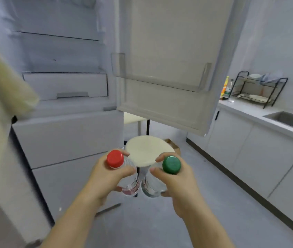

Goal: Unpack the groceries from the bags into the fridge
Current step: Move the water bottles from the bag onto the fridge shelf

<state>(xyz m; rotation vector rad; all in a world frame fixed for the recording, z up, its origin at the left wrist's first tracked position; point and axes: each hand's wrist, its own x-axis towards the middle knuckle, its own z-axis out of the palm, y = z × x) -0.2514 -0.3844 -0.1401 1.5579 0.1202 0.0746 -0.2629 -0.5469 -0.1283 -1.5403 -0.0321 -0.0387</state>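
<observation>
Before the open fridge [61,51] my left hand [104,179] grips a red-capped bottle [115,159], my right hand [181,185] a green-capped bottle [171,165], while a dish rack [256,90] stands at the table's [246,111] far end.

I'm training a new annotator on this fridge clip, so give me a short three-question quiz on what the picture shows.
1. Multiple choice: what colour is the cap of the bottle in the left hand? A) red B) green C) blue
2. True or false: the clear door shelf on the open fridge door already holds a bottle.
3. Fill in: the right hand grips the bottle with the ____ cap.
Key: 1 A, the red-capped bottle; 2 false; 3 green, the green-capped bottle.
</observation>
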